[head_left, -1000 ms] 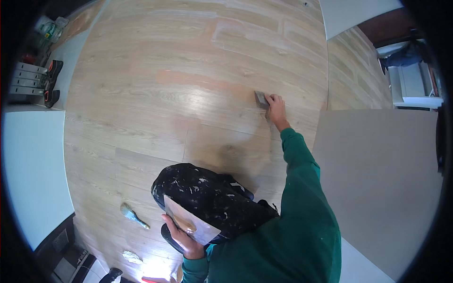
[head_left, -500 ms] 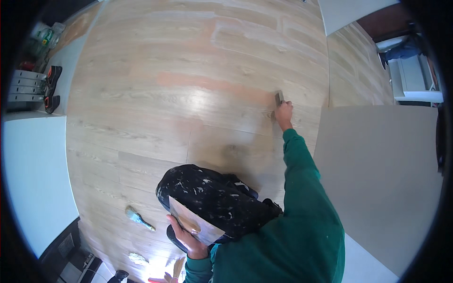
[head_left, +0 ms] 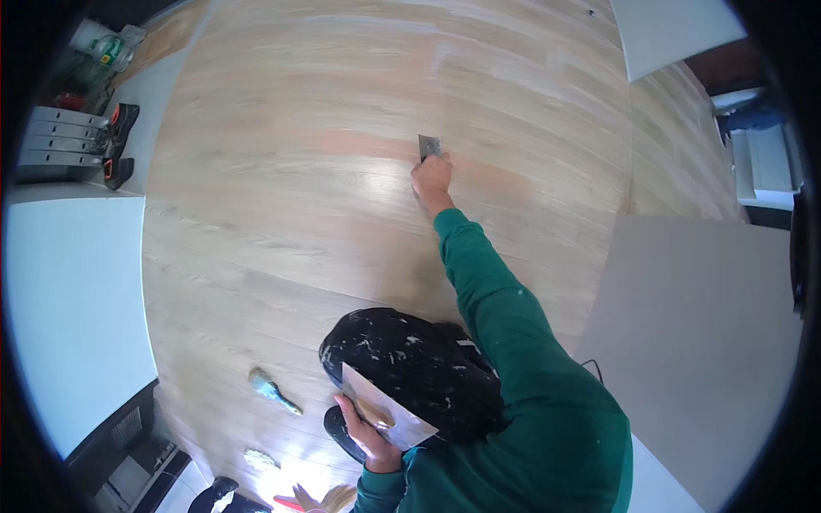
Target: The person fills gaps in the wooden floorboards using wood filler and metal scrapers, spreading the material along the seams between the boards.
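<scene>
My right hand reaches forward and grips a putty knife, its flat metal blade at the wood-look floor. Pinkish-tan smears run across the boards beside the blade. Low in front of my body, my left hand is closed around the edge of a flat metal plate that bears a tan dab. The plate tilts against my black, paint-spotted trousers. To the left of my left hand, a brush with a blue-green handle lies on the floor.
White panels stand at the left and upper right; a grey panel is at the right. Black-and-orange shoes sit by silver rails at the left. A pale crumpled lump lies behind the brush.
My right hand has swept left and slightly forward with the putty knife, whose blade now shows its flat face. My left hand keeps the plate; the whole view has shifted a little.
</scene>
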